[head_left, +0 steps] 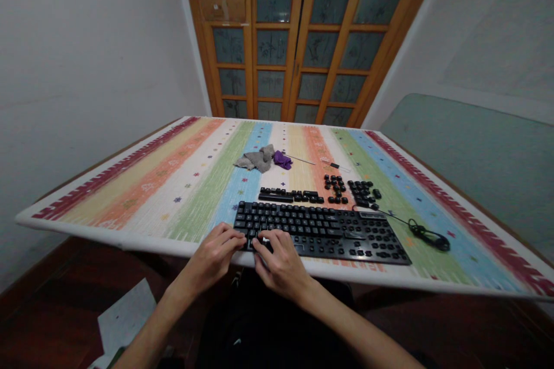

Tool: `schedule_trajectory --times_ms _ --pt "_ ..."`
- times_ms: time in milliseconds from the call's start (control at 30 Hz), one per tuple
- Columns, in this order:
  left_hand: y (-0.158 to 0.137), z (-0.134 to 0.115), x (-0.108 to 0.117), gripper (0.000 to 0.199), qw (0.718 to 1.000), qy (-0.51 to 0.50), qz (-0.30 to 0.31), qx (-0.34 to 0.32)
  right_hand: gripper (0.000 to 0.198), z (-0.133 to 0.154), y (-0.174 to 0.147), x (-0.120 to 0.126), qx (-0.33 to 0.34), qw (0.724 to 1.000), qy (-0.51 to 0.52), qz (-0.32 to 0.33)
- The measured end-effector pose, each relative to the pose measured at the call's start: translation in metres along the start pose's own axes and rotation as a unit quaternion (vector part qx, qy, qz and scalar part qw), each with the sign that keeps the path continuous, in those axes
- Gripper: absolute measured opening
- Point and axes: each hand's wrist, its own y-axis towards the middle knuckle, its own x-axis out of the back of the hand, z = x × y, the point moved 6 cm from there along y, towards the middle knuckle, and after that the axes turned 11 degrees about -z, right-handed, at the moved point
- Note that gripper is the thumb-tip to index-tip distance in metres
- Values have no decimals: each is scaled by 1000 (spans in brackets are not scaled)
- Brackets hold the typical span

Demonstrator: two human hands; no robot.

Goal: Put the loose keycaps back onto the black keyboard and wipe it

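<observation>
A black keyboard (pixel 303 228) lies at the front edge of the table, slightly turned. Keycaps fill its left and middle part, while bare key sockets show on the right and along the front. My left hand (pixel 219 251) is closed at the keyboard's front left corner, fingertips on its edge. Over the lower left keys, my right hand (pixel 279 259) has thumb and bent forefinger drawn together; what lies between them is too small to make out. Behind the keyboard, loose black keycaps (pixel 335 185) stand in groups, with a long space bar (pixel 275 198) to the left.
A grey cloth (pixel 257 159) and a purple cloth (pixel 283 159) lie farther back, beside a thin rod (pixel 300 158) and a small wire tool (pixel 335 165). The keyboard's coiled cable (pixel 430 236) rests on the right of the striped tablecloth (pixel 164 184).
</observation>
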Motion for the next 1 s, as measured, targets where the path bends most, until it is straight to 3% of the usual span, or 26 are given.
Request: schedule_trajectory --times_ms 433,733,1000 --pt "3 -3 1 17 1000 10 -20 8 32 0 -1 -1 2 1000 -2 1" --pt "4 -3 0 25 999 18 33 -6 32 0 -2 -2 4 1000 -3 2" --pt "-4 2 -3 19 999 14 -34 1 31 1 -2 -2 9 1000 -4 -2"
